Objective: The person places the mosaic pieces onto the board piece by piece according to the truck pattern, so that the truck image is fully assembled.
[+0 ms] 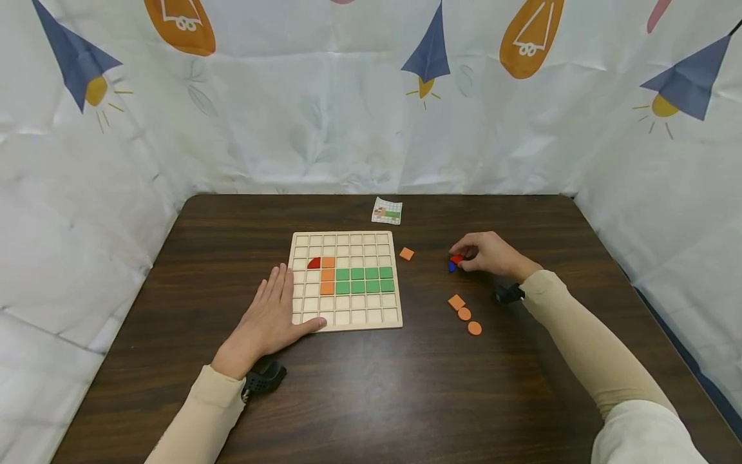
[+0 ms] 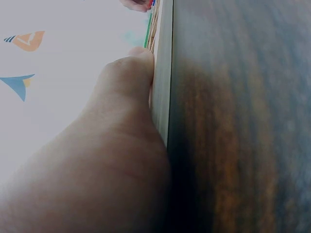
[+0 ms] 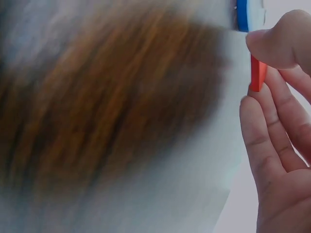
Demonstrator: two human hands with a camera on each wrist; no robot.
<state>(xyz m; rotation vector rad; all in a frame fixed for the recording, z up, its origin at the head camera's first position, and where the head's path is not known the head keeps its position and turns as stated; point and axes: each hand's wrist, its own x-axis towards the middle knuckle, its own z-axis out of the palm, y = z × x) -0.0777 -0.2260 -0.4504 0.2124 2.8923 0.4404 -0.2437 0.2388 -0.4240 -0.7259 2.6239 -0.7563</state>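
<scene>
My right hand [image 1: 489, 253] pinches a small flat red piece [image 3: 258, 73] between thumb and fingertips, low over the right part of the table. Just beyond the thumb is a blue piece [image 1: 451, 266], seen edge-on in the right wrist view. My left hand [image 1: 269, 316] lies along the left edge of a wooden grid board [image 1: 348, 318], fingers straight and thumb over its near edge. On the board, a red quarter-circle [image 1: 314, 263] sits beside a column of orange squares [image 1: 328, 275]. Two rows of green squares [image 1: 365, 280] extend rightward from that column.
A small printed card [image 1: 386, 211] lies behind the board. One loose orange square [image 1: 407, 254] is just right of the board. Nearer my right forearm lie another orange square [image 1: 456, 302] and two orange discs [image 1: 475, 328]. Patterned white curtains [image 1: 359, 142] surround the brown table [image 1: 371, 399].
</scene>
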